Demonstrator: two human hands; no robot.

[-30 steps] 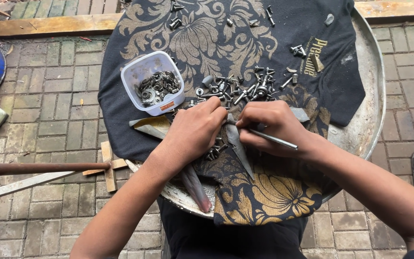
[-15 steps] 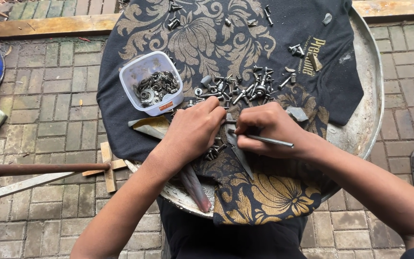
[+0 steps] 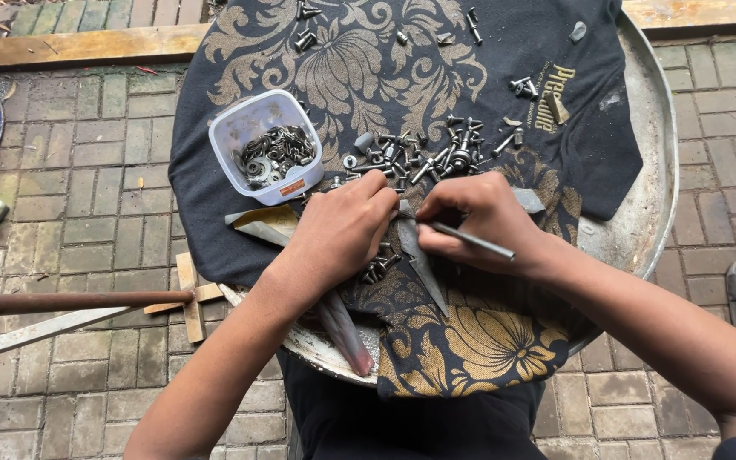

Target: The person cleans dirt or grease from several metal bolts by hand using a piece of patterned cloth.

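Fingers of right hand (image 3: pixel 470 217) pinch thin metal rod (image 3: pixel 470 240), tip down for picking. Left hand (image 3: pixel 342 234) fingers curled onto loose screws (image 3: pixel 428 153) on black cloth (image 3: pixel 385 68) covering round metal tray (image 3: pixel 641 213); plastic tub (image 3: pixel 264 145) close for sorted pieces.

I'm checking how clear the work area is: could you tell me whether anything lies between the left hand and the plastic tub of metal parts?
Nothing visible does. The left hand rests just below the plastic tub, with only bare dark cloth and a few loose screws off to the right, not between them.
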